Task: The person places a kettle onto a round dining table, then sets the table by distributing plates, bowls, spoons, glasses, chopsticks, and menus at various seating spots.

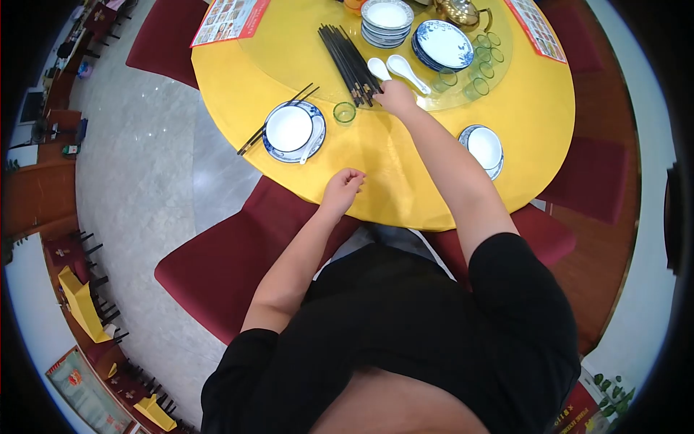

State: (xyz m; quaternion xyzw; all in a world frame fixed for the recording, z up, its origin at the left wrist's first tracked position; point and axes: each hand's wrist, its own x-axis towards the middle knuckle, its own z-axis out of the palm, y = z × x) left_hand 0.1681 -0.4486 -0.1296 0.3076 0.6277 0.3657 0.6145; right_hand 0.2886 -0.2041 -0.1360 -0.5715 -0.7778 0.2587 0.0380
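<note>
My right hand [397, 98] reaches over the glass turntable, its fingers closed at the near ends of the black chopsticks [347, 64], which lie in a bundle. How many it grips is hidden. Just beyond that hand lie two white spoons [409, 73]. Over the table's near edge my left hand [343, 192] hovers with loosely curled fingers and nothing visible in them. Ahead of it stands a small green glass [344, 113]. To its left, a white bowl [288, 129] sits on a blue-rimmed plate [316, 116] with a spoon, and a pair of chopsticks [253, 139] rests beside it.
On the turntable stand stacked bowls [387, 16], stacked plates [442, 45], several green glasses [477, 88] and a brass teapot [460, 13]. Another bowl [484, 147] on a plate is at the right. Menus [230, 22] lie at the yellow table's edge. Red chairs [217, 264] surround it.
</note>
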